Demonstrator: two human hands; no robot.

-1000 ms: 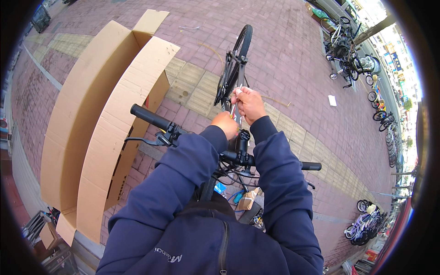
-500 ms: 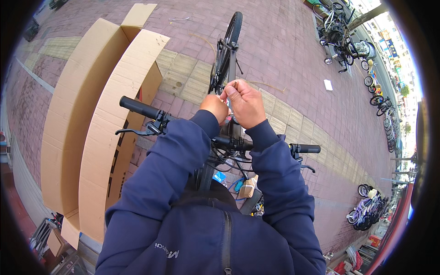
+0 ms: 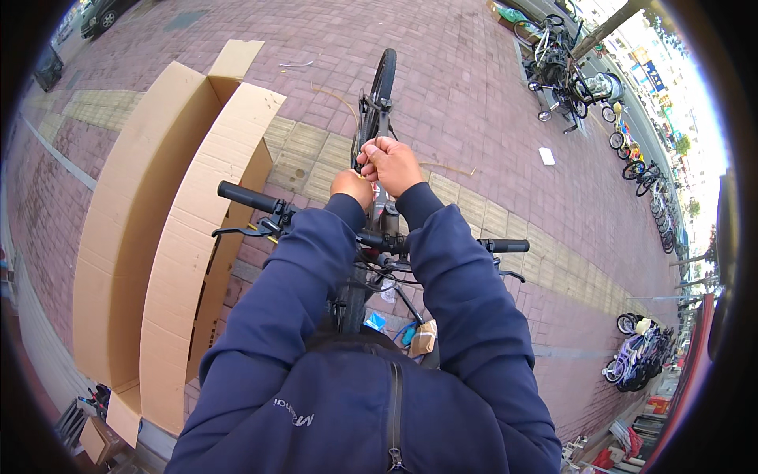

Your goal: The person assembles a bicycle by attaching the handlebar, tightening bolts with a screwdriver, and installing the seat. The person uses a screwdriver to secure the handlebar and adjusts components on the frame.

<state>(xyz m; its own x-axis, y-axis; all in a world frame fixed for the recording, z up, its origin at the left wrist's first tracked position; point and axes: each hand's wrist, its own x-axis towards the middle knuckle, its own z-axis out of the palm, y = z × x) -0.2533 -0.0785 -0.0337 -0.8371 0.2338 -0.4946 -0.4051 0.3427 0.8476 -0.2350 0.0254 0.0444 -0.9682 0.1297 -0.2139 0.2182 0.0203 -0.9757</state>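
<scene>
We see bright, even daylight with soft, faint shadows on the brick pavement (image 3: pixel 474 87). The upper right is overexposed with glare. Fisheye distortion bends straight edges toward the rim, a black vignette surrounds the frame, and the centre is sharp.

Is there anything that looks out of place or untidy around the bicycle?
Yes. A big opened cardboard box stands beside the bicycle on the pavement, and small scraps, including a white piece, lie scattered on the bricks. No damage is visible.
</scene>
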